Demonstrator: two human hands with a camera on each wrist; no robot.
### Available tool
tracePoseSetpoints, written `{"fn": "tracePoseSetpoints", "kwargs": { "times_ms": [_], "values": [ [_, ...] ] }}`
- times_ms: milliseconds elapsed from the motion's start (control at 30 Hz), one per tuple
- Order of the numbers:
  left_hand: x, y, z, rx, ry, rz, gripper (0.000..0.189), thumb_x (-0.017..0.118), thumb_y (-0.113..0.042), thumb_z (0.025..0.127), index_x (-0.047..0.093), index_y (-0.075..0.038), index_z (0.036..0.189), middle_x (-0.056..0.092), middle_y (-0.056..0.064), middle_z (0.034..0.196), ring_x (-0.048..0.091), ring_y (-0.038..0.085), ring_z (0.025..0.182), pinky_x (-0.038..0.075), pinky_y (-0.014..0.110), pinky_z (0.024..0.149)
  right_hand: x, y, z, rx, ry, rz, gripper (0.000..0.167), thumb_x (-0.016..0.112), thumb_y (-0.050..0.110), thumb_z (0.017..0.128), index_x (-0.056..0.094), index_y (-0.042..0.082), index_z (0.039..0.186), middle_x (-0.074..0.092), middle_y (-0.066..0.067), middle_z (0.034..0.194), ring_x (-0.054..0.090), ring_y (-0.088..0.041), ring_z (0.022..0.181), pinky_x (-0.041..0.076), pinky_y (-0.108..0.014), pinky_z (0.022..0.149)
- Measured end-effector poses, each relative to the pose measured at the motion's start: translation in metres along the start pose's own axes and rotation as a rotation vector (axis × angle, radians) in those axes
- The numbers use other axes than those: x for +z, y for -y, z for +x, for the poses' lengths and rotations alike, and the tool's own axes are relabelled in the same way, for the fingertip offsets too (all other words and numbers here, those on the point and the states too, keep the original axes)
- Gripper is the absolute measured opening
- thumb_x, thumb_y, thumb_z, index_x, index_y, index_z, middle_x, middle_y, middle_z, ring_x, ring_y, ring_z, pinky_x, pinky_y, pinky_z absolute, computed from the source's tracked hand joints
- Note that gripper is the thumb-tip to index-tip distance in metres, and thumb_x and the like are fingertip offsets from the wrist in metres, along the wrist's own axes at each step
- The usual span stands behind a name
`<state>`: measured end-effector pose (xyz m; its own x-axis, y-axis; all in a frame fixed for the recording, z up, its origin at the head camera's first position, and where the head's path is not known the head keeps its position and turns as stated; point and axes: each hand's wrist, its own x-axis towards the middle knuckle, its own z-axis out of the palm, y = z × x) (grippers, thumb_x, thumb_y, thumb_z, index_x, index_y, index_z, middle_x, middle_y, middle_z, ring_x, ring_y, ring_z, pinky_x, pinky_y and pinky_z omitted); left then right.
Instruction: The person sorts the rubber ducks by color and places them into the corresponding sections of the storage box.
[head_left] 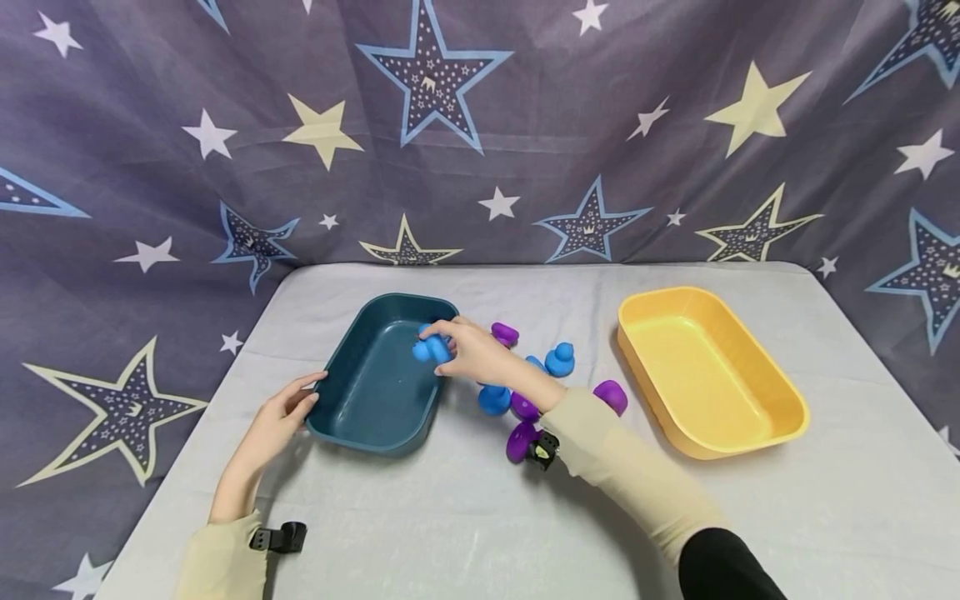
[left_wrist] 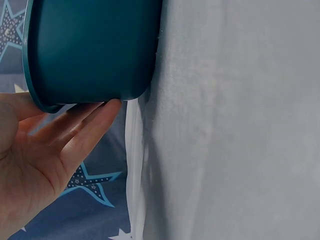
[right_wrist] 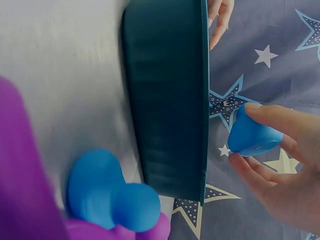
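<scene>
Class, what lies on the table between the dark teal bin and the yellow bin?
Blue toys and purple toys lie scattered there, as the head view shows; the right sleeve crosses above, so some may be hidden.

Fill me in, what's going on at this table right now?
The person's right hand holds a blue toy above the teal bin, near its right side, while the left hand touches the bin's left side. Other blue toys and purple toys lie on the table between that bin and the yellow bin.
</scene>
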<state>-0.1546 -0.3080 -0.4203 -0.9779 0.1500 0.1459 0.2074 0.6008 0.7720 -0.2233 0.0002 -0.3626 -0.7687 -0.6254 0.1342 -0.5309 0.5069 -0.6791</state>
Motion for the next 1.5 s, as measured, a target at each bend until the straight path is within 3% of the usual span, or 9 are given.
{"fn": "tracePoseSetpoints", "kwargs": {
  "times_ms": [400, 1033, 1500],
  "values": [
    [0.001, 0.001, 0.0, 0.01, -0.002, -0.003, 0.035, 0.045, -0.009, 0.092, 0.044, 0.0, 0.126, 0.058, 0.025, 0.099, 0.048, 0.004, 0.061, 0.042, 0.025, 0.052, 0.01, -0.001, 0.013, 0.026, 0.018, -0.018, 0.048, 0.071, 0.013, 0.074, 0.053, 0.012, 0.119, 0.05, -0.015, 0.104, 0.053, -0.024, 0.092, 0.044, -0.029, 0.075],
    [0.001, 0.001, -0.001, 0.008, 0.004, -0.014, 0.035, 0.044, -0.01, 0.093, 0.044, 0.001, 0.127, 0.057, 0.027, 0.102, 0.051, 0.002, 0.068, 0.045, 0.028, 0.053, 0.02, -0.01, 0.022, 0.045, 0.032, -0.006, 0.049, 0.069, 0.012, 0.076, 0.051, 0.009, 0.121, 0.051, -0.017, 0.111, 0.053, -0.024, 0.096, 0.044, -0.03, 0.079],
    [0.0, 0.0, -0.001, -0.002, 0.01, -0.012, 0.036, 0.044, -0.01, 0.093, 0.042, 0.001, 0.128, 0.056, 0.028, 0.105, 0.052, 0.004, 0.073, 0.046, 0.028, 0.054, 0.007, -0.013, 0.011, 0.013, 0.019, 0.114, 0.038, 0.062, 0.008, 0.081, 0.053, 0.002, 0.117, 0.051, -0.021, 0.113, 0.054, -0.032, 0.1, 0.045, -0.029, 0.079]
  ]
}}
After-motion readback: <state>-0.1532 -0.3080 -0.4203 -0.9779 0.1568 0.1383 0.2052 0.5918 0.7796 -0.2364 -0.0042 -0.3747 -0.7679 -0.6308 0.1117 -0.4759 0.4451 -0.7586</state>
